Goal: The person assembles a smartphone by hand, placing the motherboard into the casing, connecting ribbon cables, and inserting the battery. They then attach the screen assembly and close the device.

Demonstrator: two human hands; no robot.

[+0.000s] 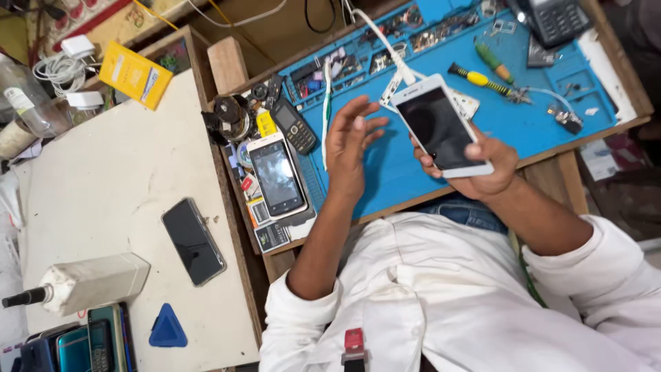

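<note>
White tabletop point(103, 172) lies left of the blue work mat point(385, 165), with a black smartphone point(193, 241) face up on it, well apart from the mat. On the mat's left edge lies a second white-framed phone point(277, 176), screen up, and a small keypad phone point(294, 125) sits just beyond it. Above the mat's near edge the right hand point(485, 172) holds a white smartphone point(441, 127), dark screen up: fingers wrapped under the body, thumb pressed on the lower corner of the glass. The left hand point(348, 145) hovers over the middle of the mat, fingers spread and slack, gripping nothing, near the held phone but not touching it. A white cable point(385, 45) runs from the far side of the mat to the phone's top end; it looks plugged in, though the joint is too small to confirm. A yellow-handled screwdriver point(478, 78) and a green-handled one point(494, 62) rest at the far right of the mat. Judgement: a one-handed hold with a cable attached is best kept low over the mat, cable slack, thumb off the centre of the screen and the free hand close for support.
</note>
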